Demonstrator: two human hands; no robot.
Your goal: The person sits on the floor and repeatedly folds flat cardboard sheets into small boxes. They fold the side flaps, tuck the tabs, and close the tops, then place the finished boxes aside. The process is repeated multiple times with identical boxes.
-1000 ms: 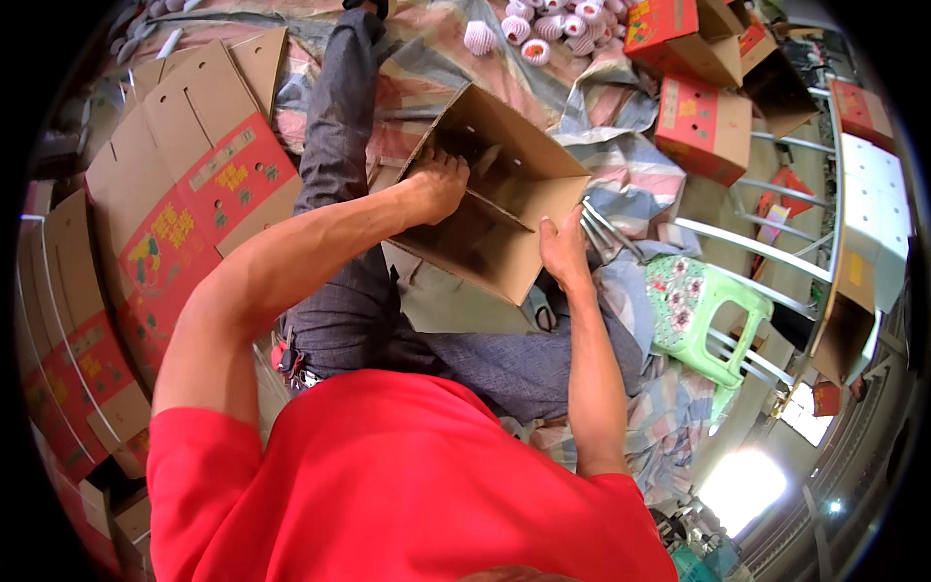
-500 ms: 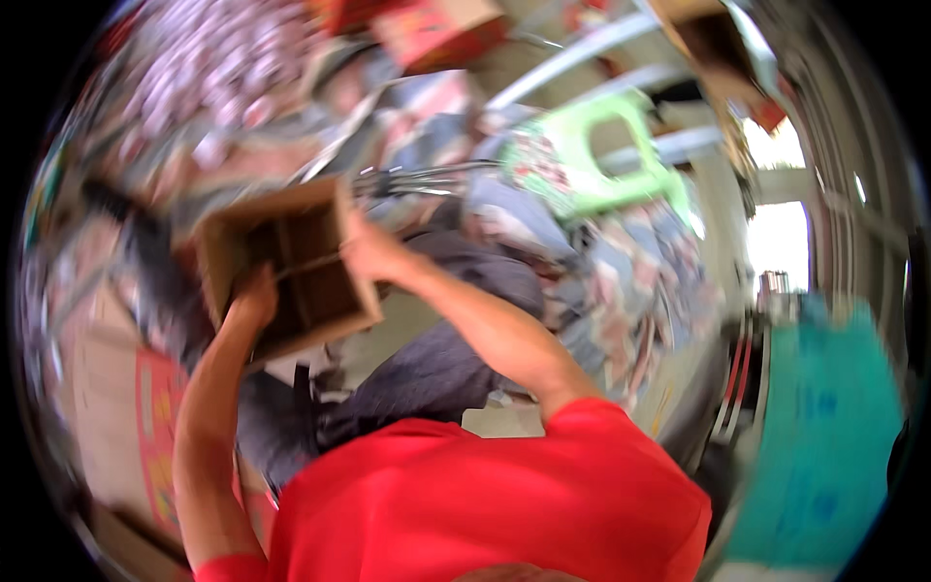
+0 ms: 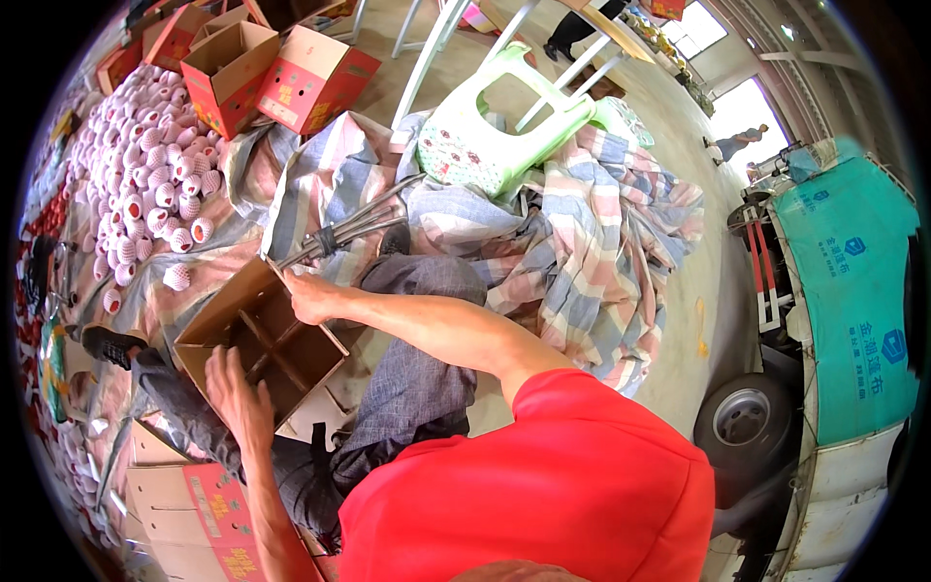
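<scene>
An open cardboard box (image 3: 227, 312) sits tilted between my knees, its inside split into compartments by a crossed cardboard divider (image 3: 274, 341). My right hand (image 3: 315, 296) is closed on the box's upper right rim, thumb along the edge. At the lower left rim is my left hand (image 3: 240, 400), fingers stretched out and partly over the opening, gripping nothing. No fruit shows inside the box.
Foam-netted red fruit (image 3: 155, 184) is heaped at the far left, beside red cartons (image 3: 308, 82). A pale green plastic stool (image 3: 461, 150) stands on a striped tarp (image 3: 592, 252). Flattened cartons (image 3: 165, 504) lie lower left; a vehicle wheel (image 3: 742, 417) is right.
My left hand has come out from inside the box to its near rim, fingers now extended. The right hand keeps hold of the box. The view has shifted and is sharper.
</scene>
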